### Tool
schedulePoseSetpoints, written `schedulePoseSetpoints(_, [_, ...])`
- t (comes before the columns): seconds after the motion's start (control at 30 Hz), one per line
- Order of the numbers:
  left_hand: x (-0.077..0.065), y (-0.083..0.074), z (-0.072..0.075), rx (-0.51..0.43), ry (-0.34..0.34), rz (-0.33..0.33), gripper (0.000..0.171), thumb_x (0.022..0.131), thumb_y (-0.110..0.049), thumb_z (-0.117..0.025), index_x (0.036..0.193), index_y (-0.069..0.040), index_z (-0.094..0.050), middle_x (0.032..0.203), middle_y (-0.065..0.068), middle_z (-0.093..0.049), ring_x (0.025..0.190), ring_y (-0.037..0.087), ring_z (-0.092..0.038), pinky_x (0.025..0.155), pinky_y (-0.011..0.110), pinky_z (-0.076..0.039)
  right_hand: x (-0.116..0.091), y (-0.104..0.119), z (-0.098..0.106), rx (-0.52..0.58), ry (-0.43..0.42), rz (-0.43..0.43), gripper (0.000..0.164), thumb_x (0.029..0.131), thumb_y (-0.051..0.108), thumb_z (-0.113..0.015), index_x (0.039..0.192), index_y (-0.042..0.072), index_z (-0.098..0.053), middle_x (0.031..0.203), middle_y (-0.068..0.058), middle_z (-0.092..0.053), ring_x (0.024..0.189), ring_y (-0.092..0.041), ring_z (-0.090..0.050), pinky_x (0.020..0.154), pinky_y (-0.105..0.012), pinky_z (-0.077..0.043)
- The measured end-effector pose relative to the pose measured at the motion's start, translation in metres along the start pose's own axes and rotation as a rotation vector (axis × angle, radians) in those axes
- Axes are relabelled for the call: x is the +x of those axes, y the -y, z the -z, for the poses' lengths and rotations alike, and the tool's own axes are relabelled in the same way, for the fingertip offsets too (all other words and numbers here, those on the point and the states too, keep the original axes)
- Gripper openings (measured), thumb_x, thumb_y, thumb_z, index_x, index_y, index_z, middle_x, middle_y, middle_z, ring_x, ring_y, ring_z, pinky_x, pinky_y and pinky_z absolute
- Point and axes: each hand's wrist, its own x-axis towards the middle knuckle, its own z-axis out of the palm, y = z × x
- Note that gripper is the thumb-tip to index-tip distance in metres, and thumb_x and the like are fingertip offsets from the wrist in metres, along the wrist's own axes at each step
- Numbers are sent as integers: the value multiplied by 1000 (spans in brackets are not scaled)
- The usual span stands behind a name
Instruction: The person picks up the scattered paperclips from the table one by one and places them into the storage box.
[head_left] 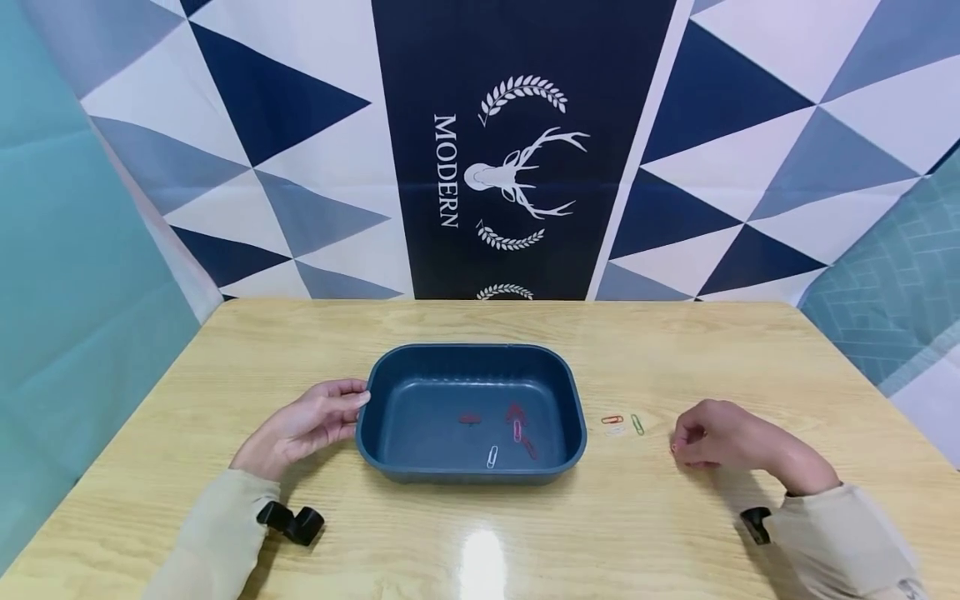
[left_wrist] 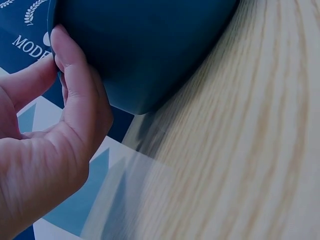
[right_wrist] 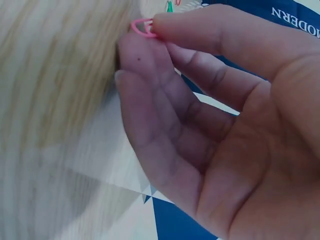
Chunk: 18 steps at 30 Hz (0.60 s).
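A dark blue plastic tub (head_left: 471, 478) stands on the table, its left rim pinched between the thumb and fingers of my left hand (head_left: 318, 421). In the left wrist view, the fingers lie against the tub's outer wall (left_wrist: 145, 55). Inside the tub are a white paper clip (head_left: 492, 457), a pink paper clip (head_left: 517, 431) and several dark red ones. Off to the right, my right hand (head_left: 723, 435) is low over the table. Its thumb and fingertips pinch a pink paper clip (right_wrist: 141, 33), partly hidden by the thumb in the right wrist view.
Between the tub and my right hand lie an orange-red paper clip (head_left: 612, 419), a green paper clip (head_left: 637, 424) and a pale paper clip (head_left: 616, 431). The wooden table (head_left: 360, 542) ends at the back against a patterned cloth (head_left: 322, 150) with a deer print.
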Motion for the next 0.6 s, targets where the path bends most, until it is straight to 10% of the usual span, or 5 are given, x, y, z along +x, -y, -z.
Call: schedulePoseSetpoints(0.6, [3, 6, 6, 37, 18, -18, 10, 101, -2, -47, 110, 0, -47, 96, 7, -56, 80, 13, -59, 74, 28, -55, 5, -1, -2, -19, -88, -23, 13, 87, 4, -64, 77, 11, -63, 61, 6, -52, 53, -6, -45, 49, -22, -37])
